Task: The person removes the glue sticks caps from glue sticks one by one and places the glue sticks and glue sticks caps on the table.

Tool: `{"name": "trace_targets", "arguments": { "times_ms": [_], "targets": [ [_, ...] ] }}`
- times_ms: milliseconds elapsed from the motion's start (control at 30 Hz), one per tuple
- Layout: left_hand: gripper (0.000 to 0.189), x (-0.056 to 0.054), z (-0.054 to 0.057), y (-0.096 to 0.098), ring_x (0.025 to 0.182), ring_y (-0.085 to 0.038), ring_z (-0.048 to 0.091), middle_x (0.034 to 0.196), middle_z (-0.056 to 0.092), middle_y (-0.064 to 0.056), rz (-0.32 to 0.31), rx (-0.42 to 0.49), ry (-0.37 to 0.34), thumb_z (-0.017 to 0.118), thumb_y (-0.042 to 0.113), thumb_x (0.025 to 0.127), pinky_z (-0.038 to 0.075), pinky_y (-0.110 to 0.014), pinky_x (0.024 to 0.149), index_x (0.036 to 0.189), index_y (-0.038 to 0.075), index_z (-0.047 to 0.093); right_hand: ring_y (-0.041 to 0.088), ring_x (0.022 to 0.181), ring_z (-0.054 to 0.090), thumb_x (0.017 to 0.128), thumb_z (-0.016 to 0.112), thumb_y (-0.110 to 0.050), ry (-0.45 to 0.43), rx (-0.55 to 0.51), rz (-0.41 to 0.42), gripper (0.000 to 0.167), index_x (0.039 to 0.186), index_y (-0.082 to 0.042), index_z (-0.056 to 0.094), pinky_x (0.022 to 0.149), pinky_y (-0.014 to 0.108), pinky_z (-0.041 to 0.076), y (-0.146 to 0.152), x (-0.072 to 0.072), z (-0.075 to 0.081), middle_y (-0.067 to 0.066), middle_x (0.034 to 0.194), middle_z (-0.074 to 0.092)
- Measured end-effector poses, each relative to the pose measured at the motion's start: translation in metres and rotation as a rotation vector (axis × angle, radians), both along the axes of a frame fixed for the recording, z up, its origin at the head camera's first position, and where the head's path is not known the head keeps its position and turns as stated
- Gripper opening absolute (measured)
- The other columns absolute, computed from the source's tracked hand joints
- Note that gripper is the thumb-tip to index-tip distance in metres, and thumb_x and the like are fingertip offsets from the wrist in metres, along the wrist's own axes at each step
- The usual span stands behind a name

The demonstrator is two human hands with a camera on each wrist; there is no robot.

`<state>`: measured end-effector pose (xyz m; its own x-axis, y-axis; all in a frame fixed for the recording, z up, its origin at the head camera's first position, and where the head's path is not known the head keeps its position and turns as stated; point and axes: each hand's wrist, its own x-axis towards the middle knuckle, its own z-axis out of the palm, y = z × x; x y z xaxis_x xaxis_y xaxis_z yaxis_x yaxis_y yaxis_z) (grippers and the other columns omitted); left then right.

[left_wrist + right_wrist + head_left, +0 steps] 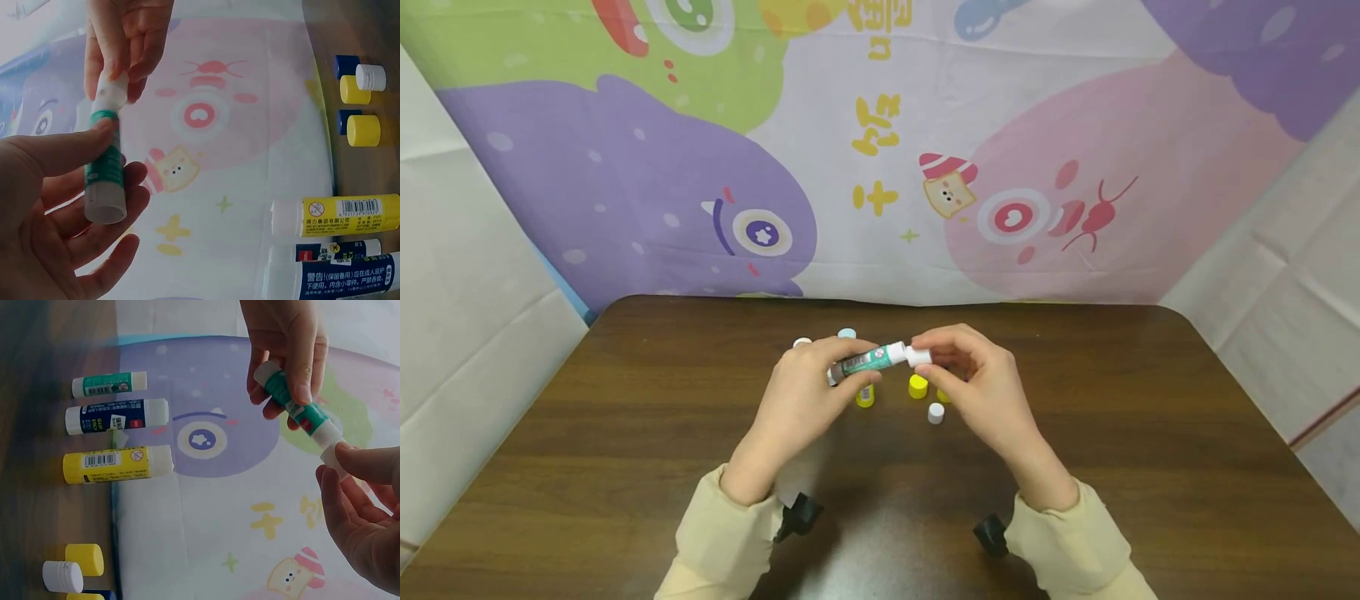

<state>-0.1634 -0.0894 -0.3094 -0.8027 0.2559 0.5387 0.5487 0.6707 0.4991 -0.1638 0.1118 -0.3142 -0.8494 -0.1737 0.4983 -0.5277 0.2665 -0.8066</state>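
Above the table, my left hand (801,383) grips a green-and-white glue stick (868,360) between thumb and fingers. The thumb (103,134) lies along its green label in the left wrist view. My right hand (988,387) pinches a white cap (919,357) with thumb and fingertips, right at the white end of the glue stick. From the right wrist, the cap (333,461) looks slightly tilted against the tube.
Uncapped-looking glue sticks stand on the table: a yellow one (119,465), a dark blue one (119,416) and a smaller green one (111,384). Nearby are loose caps, among them a white one (936,413), a yellow one (918,386) and a blue one (345,66). A printed cloth (865,250) hangs behind.
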Motion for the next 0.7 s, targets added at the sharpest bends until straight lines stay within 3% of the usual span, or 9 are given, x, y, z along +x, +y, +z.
{"name": "trace_targets", "arguments": {
  "times_ms": [133,300,467,567,700],
  "targets": [
    [0.022,-0.001,0.001,-0.004,0.063,-0.01,0.053,0.079,0.068,0.006,0.033,0.051,-0.025,0.074,0.022,0.075,0.041,-0.025,0.058,0.095,0.015,0.069,0.011,0.084,0.063,0.075,0.071,-0.003,-0.001,0.019,-0.017,0.023,0.097,-0.006,0.067,0.075,0.027,0.052,0.002,-0.002,0.0,0.004,0.097,0.065],
    [0.023,-0.003,0.002,-0.007,0.052,-0.008,0.047,0.08,0.069,0.002,0.059,0.081,-0.064,0.072,0.018,0.076,0.038,-0.024,0.052,0.097,0.011,0.064,0.011,0.081,0.063,0.074,0.072,-0.005,-0.002,0.066,-0.056,0.023,0.097,-0.007,0.067,0.075,0.027,0.052,0.005,-0.004,0.0,0.003,0.094,0.066],
    [0.02,-0.004,-0.001,-0.008,0.063,-0.014,0.056,0.083,0.07,0.0,0.084,0.107,-0.152,0.067,0.018,0.079,0.042,-0.029,0.061,0.096,0.011,0.057,0.011,0.079,0.063,0.074,0.073,-0.008,0.007,0.14,-0.132,0.023,0.096,-0.008,0.067,0.076,0.029,0.052,0.011,-0.009,-0.002,0.002,0.092,0.065],
    [0.02,-0.006,-0.004,-0.007,0.075,-0.018,0.058,0.084,0.068,0.0,0.101,0.078,-0.173,0.067,0.019,0.079,0.043,-0.031,0.067,0.094,0.011,0.057,0.013,0.077,0.063,0.075,0.073,-0.01,-0.01,0.233,-0.182,0.022,0.096,-0.009,0.067,0.072,0.03,0.053,0.016,-0.014,-0.005,0.003,0.09,0.065],
    [0.016,-0.011,-0.01,-0.009,0.075,-0.017,0.054,0.082,0.06,0.0,0.105,-0.01,-0.169,0.067,0.015,0.075,0.042,-0.03,0.066,0.088,0.011,0.059,0.015,0.071,0.058,0.077,0.072,-0.015,-0.073,0.418,-0.224,0.019,0.095,-0.01,0.067,0.066,0.029,0.05,0.022,-0.018,-0.008,0.003,0.085,0.064]
  ]
}}
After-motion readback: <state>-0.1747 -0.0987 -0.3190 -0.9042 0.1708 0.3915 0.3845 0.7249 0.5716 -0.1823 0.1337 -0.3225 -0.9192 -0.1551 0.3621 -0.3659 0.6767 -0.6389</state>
